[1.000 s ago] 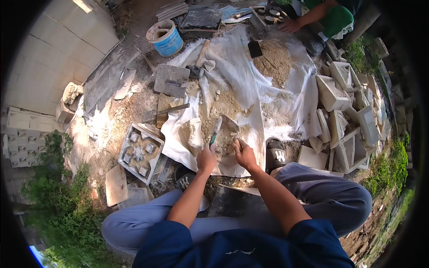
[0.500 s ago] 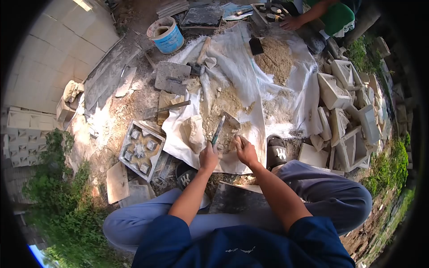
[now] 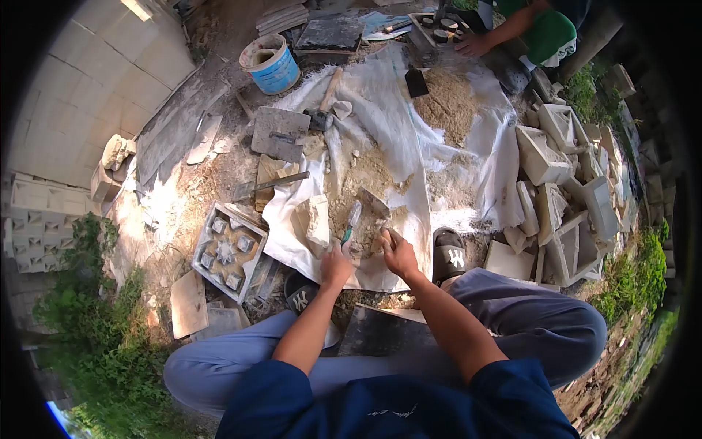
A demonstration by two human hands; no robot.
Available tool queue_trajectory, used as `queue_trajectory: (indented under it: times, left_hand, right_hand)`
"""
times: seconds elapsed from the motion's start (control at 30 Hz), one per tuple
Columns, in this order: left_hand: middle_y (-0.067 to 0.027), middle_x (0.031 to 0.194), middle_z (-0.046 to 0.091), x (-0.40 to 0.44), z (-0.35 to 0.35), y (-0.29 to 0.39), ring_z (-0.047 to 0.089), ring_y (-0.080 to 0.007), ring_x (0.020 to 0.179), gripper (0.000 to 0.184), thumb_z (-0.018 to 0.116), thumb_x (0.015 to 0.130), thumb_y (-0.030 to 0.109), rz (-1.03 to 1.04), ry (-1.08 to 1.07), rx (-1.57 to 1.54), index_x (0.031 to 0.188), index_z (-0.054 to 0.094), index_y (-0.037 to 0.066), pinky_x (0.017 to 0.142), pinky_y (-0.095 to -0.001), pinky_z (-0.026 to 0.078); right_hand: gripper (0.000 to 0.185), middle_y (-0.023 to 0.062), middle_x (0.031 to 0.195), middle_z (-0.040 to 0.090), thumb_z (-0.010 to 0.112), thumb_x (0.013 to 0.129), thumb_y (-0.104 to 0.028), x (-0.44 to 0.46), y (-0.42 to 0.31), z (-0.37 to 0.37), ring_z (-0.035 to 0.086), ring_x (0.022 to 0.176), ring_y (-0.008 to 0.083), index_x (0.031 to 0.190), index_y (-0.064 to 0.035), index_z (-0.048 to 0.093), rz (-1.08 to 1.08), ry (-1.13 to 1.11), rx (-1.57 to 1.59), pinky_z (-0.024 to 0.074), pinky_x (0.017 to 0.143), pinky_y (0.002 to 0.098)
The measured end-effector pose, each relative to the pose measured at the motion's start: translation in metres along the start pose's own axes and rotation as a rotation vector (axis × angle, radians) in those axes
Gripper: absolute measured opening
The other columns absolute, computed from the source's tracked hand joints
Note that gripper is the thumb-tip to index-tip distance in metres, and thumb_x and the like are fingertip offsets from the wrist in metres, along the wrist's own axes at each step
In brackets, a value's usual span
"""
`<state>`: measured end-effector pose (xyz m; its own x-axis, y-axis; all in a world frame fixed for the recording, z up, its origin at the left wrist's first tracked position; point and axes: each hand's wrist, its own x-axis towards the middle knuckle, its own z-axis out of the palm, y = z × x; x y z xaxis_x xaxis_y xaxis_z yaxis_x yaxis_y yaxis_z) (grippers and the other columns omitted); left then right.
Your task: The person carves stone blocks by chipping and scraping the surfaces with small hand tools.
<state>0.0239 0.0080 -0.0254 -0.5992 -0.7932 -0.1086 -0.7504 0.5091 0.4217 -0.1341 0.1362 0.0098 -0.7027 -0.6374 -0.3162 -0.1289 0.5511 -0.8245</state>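
My left hand point(image 3: 337, 266) is closed round the green handle of a small trowel point(image 3: 353, 218), its blade pointing away from me over crumbly mix. Close by on the right, my right hand point(image 3: 398, 254) grips the handle of a second, wider trowel point(image 3: 374, 201), whose blade touches the mix point(image 3: 360, 175). Both tools are above a white sheet point(image 3: 292, 238) spread on the ground. A pale chunk point(image 3: 318, 221) lies just left of the blades. Farther left is a square mold point(image 3: 229, 252) with raised blocks and a star shape.
A blue-and-white bucket point(image 3: 270, 64), a square float point(image 3: 281, 133) and a hammer point(image 3: 319, 118) lie beyond. Cast pieces point(image 3: 559, 212) are heaped at the right. At the top right, another person's hand point(image 3: 474, 44) is beside a tray point(image 3: 424, 31).
The small trowel in my left hand has swung and dipped slightly, with its tip now lower and nearer me. The other person's hand has shifted slightly.
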Motion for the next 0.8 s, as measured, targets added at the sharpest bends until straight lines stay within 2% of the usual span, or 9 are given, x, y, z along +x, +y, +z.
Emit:
queue_trajectory:
  times: [0.17,0.2,0.23,0.3,0.37,0.43,0.53,0.6,0.8]
  left_hand:
    - [-0.0269,0.076,0.065,0.009,-0.030,0.030,0.063,-0.0485,0.073,0.027,0.050,0.099,0.029,-0.018,0.140,-0.172,0.096,0.054,0.003,0.066,-0.0559,0.048]
    - [-0.0268,0.080,0.065,0.003,-0.031,0.027,0.063,-0.0491,0.077,0.029,0.050,0.099,0.030,-0.053,-0.008,-0.083,0.100,0.055,0.001,0.068,-0.0557,0.049]
    - [-0.0266,0.085,0.066,-0.005,-0.030,0.021,0.062,-0.0497,0.081,0.032,0.050,0.099,0.031,-0.086,-0.157,0.007,0.104,0.056,0.000,0.071,-0.0555,0.049]
    - [-0.0274,0.087,0.065,-0.006,-0.005,-0.006,0.062,-0.0504,0.083,0.032,0.050,0.099,0.030,0.024,-0.088,0.010,0.102,0.057,-0.001,0.073,-0.0558,0.049]
    - [-0.0282,0.084,0.065,0.007,-0.020,0.023,0.061,-0.0508,0.083,0.031,0.049,0.100,0.029,-0.139,-0.069,-0.024,0.099,0.058,-0.001,0.073,-0.0569,0.047]
    - [-0.0266,0.078,0.066,0.015,-0.025,0.032,0.063,-0.0488,0.074,0.035,0.047,0.101,0.036,-0.036,0.036,-0.134,0.098,0.057,0.002,0.068,-0.0570,0.050]
    - [-0.0274,0.082,0.067,0.008,-0.016,0.022,0.064,-0.0484,0.078,0.036,0.046,0.101,0.037,0.009,0.105,-0.161,0.099,0.059,0.003,0.069,-0.0567,0.050]
    - [-0.0278,0.083,0.067,-0.007,-0.017,0.014,0.065,-0.0484,0.082,0.034,0.046,0.100,0.036,-0.070,-0.243,0.072,0.101,0.060,0.004,0.071,-0.0572,0.050]
    - [-0.0278,0.081,0.067,0.018,-0.030,0.043,0.063,-0.0497,0.082,0.033,0.048,0.100,0.035,-0.080,-0.032,-0.159,0.099,0.059,0.004,0.073,-0.0575,0.049]
  right_hand:
    - [0.044,0.0282,0.111,0.066,0.057,0.095,-0.031,-0.009,-0.009,0.000,0.062,0.108,0.0436,0.129,-0.0028,0.060,0.078,-0.023,0.025,0.0503,0.090,0.0442]
    - [0.045,0.0265,0.108,0.067,0.056,0.095,-0.037,-0.004,0.005,0.008,0.061,0.104,0.0460,0.131,-0.0104,0.059,0.056,-0.020,0.027,0.0493,0.090,0.0497]
    - [0.045,0.0265,0.108,0.067,0.056,0.095,-0.037,-0.001,0.004,0.005,0.061,0.104,0.0460,0.131,-0.0104,0.059,0.044,-0.017,0.027,0.0493,0.090,0.0497]
    - [0.045,0.0265,0.108,0.067,0.056,0.095,-0.038,-0.004,0.002,0.006,0.062,0.104,0.0456,0.130,-0.0102,0.059,0.065,-0.017,0.035,0.0493,0.090,0.0494]
    - [0.045,0.0265,0.109,0.067,0.056,0.094,-0.038,-0.003,0.009,0.012,0.061,0.105,0.0459,0.131,-0.0109,0.059,0.024,0.021,-0.015,0.0489,0.092,0.0491]
    - [0.047,0.0270,0.114,0.065,0.058,0.095,-0.033,-0.006,0.000,0.005,0.061,0.111,0.0436,0.129,-0.0014,0.059,0.111,-0.038,0.012,0.0494,0.094,0.0437]
    - [0.047,0.0271,0.114,0.065,0.058,0.095,-0.034,-0.010,-0.003,0.005,0.061,0.111,0.0426,0.128,-0.0007,0.059,0.080,-0.041,0.034,0.0495,0.094,0.0432]
    - [0.048,0.0274,0.114,0.066,0.057,0.095,-0.034,-0.007,-0.002,0.003,0.062,0.111,0.0418,0.129,0.0002,0.059,0.061,-0.041,0.030,0.0494,0.094,0.0425]
    - [0.047,0.0272,0.113,0.066,0.058,0.095,-0.034,-0.008,0.004,0.006,0.062,0.111,0.0427,0.128,-0.0013,0.059,0.065,-0.015,0.020,0.0495,0.094,0.0425]
